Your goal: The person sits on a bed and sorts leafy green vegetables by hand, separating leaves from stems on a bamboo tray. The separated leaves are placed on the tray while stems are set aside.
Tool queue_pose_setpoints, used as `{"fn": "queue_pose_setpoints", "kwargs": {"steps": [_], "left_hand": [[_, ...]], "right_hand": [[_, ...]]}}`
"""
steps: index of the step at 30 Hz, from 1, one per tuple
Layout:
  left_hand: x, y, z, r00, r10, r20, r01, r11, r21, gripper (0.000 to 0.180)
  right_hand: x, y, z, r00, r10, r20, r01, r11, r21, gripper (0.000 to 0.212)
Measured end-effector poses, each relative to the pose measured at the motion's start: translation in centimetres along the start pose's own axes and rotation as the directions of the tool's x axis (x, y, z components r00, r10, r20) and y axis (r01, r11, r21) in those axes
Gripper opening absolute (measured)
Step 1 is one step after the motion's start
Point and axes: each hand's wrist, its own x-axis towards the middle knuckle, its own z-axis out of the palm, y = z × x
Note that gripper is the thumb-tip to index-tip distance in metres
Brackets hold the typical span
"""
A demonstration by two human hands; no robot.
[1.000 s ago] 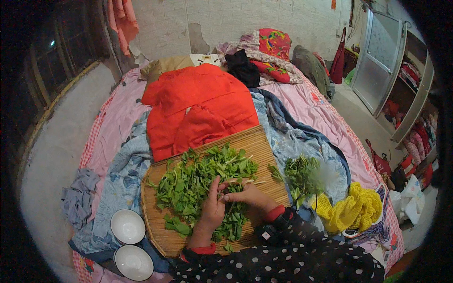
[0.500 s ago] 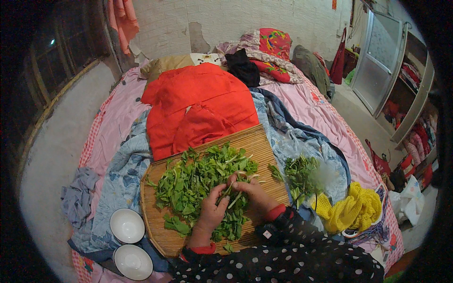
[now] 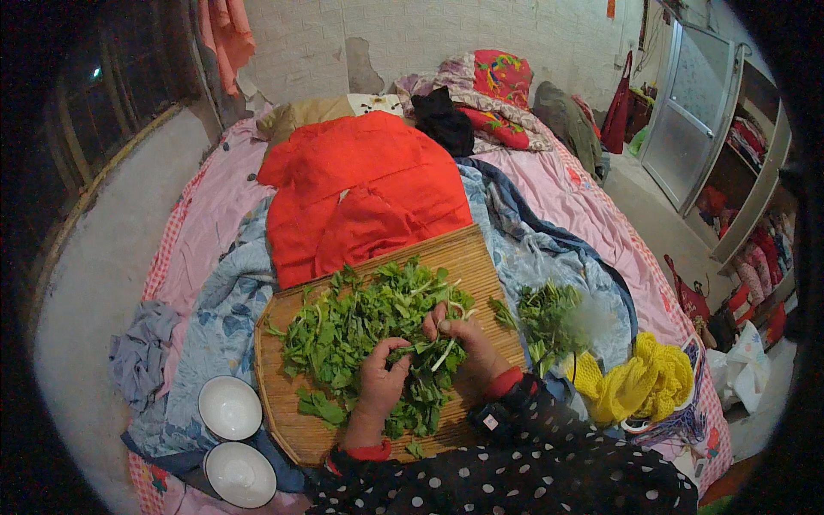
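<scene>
A heap of leafy greens (image 3: 352,322) with pale stems covers much of a slatted bamboo tray (image 3: 482,270) in front of me. My left hand (image 3: 383,378) is over the near part of the heap, thumb and fingers closed on a leafy stalk. Just to its right, my right hand (image 3: 463,339) pinches the same greens, its thumb pressed against the forefinger. A pale stem hangs down between the two hands. Their fingertips partly hide where the stalk is gripped.
Two white bowls (image 3: 230,408) sit left of the tray. More greens in a clear plastic bag (image 3: 549,319) lie at its right, near a yellow knitted cloth (image 3: 639,378). Red fabric (image 3: 365,189) lies behind the tray on the bed. A grey cloth (image 3: 144,348) is far left.
My right hand has moved slightly up, and its fingers have shifted their pinch. The pale stem between my hands has swung to the right. My left hand is nearly where it was.
</scene>
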Motion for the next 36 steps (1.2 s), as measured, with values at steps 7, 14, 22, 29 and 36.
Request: {"fn": "queue_pose_setpoints", "kwargs": {"steps": [7, 14, 22, 29, 36], "left_hand": [[0.1, -0.3, 0.0, 0.991, 0.046, -0.128, -0.08, 0.959, -0.272, 0.014], [0.0, 0.0, -0.4, 0.979, 0.196, -0.06, -0.205, 0.925, -0.321, 0.01], [-0.3, 0.7, -0.3, 0.987, 0.126, 0.096, -0.088, 0.942, -0.324, 0.014], [-0.2, 0.4, -0.1, 0.994, 0.098, 0.04, -0.084, 0.959, -0.27, 0.015], [-0.2, 1.0, -0.1, 0.995, 0.093, -0.038, -0.1, 0.948, -0.303, 0.011]], "right_hand": [[-0.1, -0.3, 0.2, 0.999, 0.014, -0.033, -0.012, 0.999, 0.05, 0.023], [0.1, -0.2, 0.4, 0.983, 0.164, 0.084, -0.14, 0.962, -0.233, 0.036], [-0.2, 0.3, 0.1, 0.97, 0.232, 0.069, -0.201, 0.93, -0.308, 0.026], [-0.5, 0.7, 0.1, 0.969, 0.237, -0.068, -0.244, 0.96, -0.133, 0.022], [-0.3, -0.3, 0.7, 0.969, 0.206, -0.133, -0.198, 0.977, 0.074, 0.031]]}}
